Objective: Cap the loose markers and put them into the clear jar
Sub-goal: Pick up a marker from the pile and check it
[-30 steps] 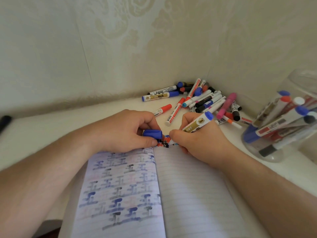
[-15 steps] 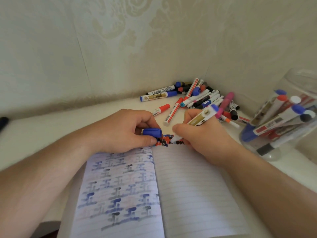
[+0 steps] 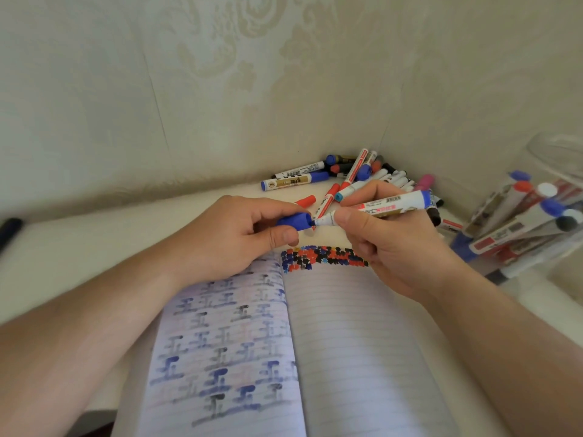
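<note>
**A:** Where do you have the marker right now?

**B:** Your right hand (image 3: pixel 400 244) is clamped on the barrel of the blue whiteboard marker (image 3: pixel 383 208), thumb and forefinger pinching near the white nib end. Your left hand (image 3: pixel 239 238) is closed around the blue cap (image 3: pixel 295 221), its open mouth facing right.

**A:** And how do they line up?

**B:** That is what the next move turns on. The marker's long axis runs roughly left to right, its blue tail tilted up toward the clear jar (image 3: pixel 533 225) and its nib pointing left at the cap. Nib and cap mouth look as good as touching, but the cap does not appear seated. You likely only need to push your hands together along that line; if the cap is cocked, the nib could smear its rim.

**A:** Then the jar?

**B:** It stands to your right, well apart from the marker, already holding several capped markers leaning on a slant. Your right hand is the nearer one.

**A:** Any room to move?

**B:** The open notebook (image 3: pixel 347 342) lies below your hands, and the loose marker pile (image 3: pixel 356 178) sits beyond them in the corner of the counter (image 3: pixel 110 234). The path rightward looks free, though the wall (image 3: pixel 473 105) crowds close behind the jar.
</note>
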### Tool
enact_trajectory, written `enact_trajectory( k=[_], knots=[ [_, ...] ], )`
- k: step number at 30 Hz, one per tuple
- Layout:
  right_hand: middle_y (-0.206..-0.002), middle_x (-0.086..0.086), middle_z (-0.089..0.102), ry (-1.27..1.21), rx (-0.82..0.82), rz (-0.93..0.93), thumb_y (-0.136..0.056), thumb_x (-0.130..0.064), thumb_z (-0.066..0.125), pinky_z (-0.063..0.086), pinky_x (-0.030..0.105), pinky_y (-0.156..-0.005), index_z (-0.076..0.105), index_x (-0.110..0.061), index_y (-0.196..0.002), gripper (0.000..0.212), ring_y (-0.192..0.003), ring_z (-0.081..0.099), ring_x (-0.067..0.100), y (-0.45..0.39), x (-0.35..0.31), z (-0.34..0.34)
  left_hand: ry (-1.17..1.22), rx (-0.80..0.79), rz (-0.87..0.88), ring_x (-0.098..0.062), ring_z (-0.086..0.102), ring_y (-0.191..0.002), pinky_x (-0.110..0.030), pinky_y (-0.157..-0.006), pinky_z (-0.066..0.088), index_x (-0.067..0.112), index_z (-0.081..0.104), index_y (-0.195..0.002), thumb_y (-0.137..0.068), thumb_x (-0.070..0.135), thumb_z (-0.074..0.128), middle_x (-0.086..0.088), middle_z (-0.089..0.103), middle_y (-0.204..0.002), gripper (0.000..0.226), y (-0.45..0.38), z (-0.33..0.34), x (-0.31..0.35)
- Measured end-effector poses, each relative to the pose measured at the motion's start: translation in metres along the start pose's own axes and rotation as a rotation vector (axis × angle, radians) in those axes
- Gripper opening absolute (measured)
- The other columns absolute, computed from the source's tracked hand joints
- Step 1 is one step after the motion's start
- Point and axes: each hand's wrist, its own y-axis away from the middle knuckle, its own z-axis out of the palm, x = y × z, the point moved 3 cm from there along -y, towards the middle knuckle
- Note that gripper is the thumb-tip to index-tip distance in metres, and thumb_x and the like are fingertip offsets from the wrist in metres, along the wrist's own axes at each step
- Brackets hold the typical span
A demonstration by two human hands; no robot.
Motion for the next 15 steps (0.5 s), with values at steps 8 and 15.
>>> enact_trajectory(
  k=[8,15],
  knots=[
    [-0.067,0.007,0.061,0.066,-0.061,0.009,-0.084,-0.023,0.079,0.038,0.023,-0.045,0.077,-0.012,-0.096,0.017,-0.053,0.048,0.014,0.0015,0.0043,0.0046,-0.001,0.026,0.023,-0.008,0.062,-0.077,-0.012,-0.068,0.043,0.061,0.058,-0.119,-0.088,0.048,0.071,0.03,0.072,-0.091,0.036,0.0005,-0.0007,0.0041],
    [-0.074,0.014,0.068,-0.18,-0.104,0.15,-0.094,-0.028,0.046,0.037,0.028,-0.048,0.082,-0.012,-0.105,0.041,-0.056,0.051,0.02,-0.0011,0.0037,0.0026,0.122,0.215,0.012,-0.013,0.06,-0.074,-0.028,-0.071,0.048,0.045,0.071,-0.105,-0.084,0.047,0.075,0.018,0.074,-0.093,0.021,-0.0011,-0.0062,-0.0048]
  ],
)
